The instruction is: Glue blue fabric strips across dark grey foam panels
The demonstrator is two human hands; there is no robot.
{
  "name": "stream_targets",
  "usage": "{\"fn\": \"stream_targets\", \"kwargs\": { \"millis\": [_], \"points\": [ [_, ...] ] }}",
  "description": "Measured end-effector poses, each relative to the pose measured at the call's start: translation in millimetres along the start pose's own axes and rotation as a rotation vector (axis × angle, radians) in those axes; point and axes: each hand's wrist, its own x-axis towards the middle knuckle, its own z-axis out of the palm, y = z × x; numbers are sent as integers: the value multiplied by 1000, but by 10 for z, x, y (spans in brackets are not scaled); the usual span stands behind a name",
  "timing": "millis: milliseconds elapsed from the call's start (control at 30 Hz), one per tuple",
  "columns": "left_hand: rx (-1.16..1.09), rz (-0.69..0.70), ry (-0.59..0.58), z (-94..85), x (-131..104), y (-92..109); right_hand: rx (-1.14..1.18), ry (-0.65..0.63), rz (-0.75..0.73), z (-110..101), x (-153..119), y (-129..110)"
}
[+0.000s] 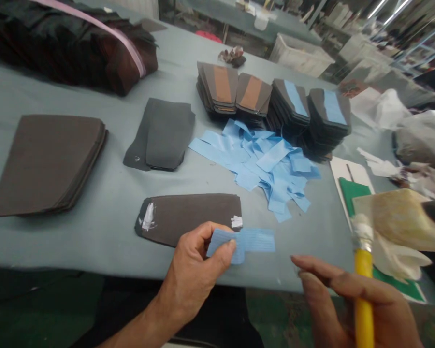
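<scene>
My left hand (199, 261) pinches light blue strips (259, 240) between thumb and fingers, at the front edge of the table. Just behind it lies a long dark brown piece (192, 212) with a white smear near each end; my fingers cover part of its near edge. At the lower right, my right hand (362, 304) grips a yellow-handled brush (363, 275), its whitish tip pointing up. The thumb and forefinger of that hand reach toward the strips without touching them. A loose heap of blue strips (271, 159) lies beyond both hands.
Brown piece stacks (54, 159) and dark grey pieces (168, 135) lie left. Behind the heap stand stacks topped with orange strips (223, 84) or blue strips (335, 107). A strapped dark bundle (72, 43) lies far left; a green-and-white board (351, 186) is at right.
</scene>
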Motion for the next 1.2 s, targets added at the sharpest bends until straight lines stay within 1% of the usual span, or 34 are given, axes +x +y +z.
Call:
{"fn": "stream_targets", "kwargs": {
  "millis": [100,167,233,300,400,500,600,667,800,900,967,1000,1033,1100,1167,1200],
  "points": [
    [27,20,25,-24,-40,36,255,-171,-114,223,180,-236],
    [40,36,74,-40,-71,58,406,-295,-219,401,313,-343],
    [70,76,149,-61,-92,74,486,-441,-230,556,428,-395],
    [121,119,222,-89,-101,84,530,-570,-209,670,511,-413],
    [154,133,275,-143,-104,95,587,-690,-193,774,578,-437],
    [81,107,266,-216,-112,96,619,-750,-173,833,610,-500],
    [-44,57,211,-302,-136,75,587,-751,-189,882,640,-585],
    [-115,22,195,-354,-159,57,558,-752,-218,911,656,-641],
    [-219,8,246,-404,-195,46,506,-810,-241,961,654,-763],
    [-224,6,289,-413,-221,46,468,-781,-242,1006,631,-869],
    [-125,4,342,-437,-265,25,473,-751,-264,1041,619,-931],
    [-29,30,378,-461,-296,5,485,-740,-282,1059,616,-956],
    [96,95,412,-494,-332,-21,499,-732,-301,1075,615,-978],
    [408,323,444,-579,-408,-82,525,-711,-328,1105,616,-1011],
    [699,553,418,-670,-468,-143,532,-702,-333,1136,617,-1036],
    [806,620,398,-708,-488,-169,530,-707,-333,1154,615,-1046]
  ]
}}
